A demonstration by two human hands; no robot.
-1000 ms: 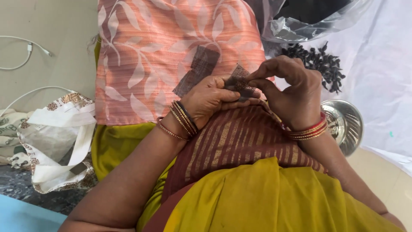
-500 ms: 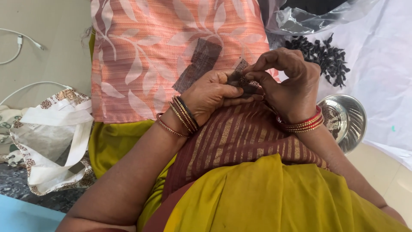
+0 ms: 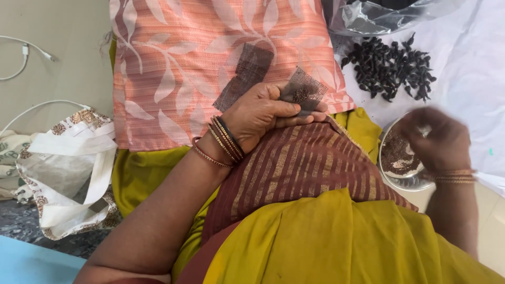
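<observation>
dark mesh square (image 3: 303, 93) in left hand (image 3: 261, 113) — clear crinkled bag (image 3: 379, 16) top right

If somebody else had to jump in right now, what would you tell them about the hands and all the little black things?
Left hand: holds a small mesh square with a pinch of dark bits on it, above the lap.
Right hand: blurred, over the steel bowl of dark bits; whether it holds any is unclear.
A second mesh square lies on the pink leaf-print cloth. A pile of black pods sits on the white sheet.
Done: some bits on the mesh. Left: second square unfilled.
</observation>
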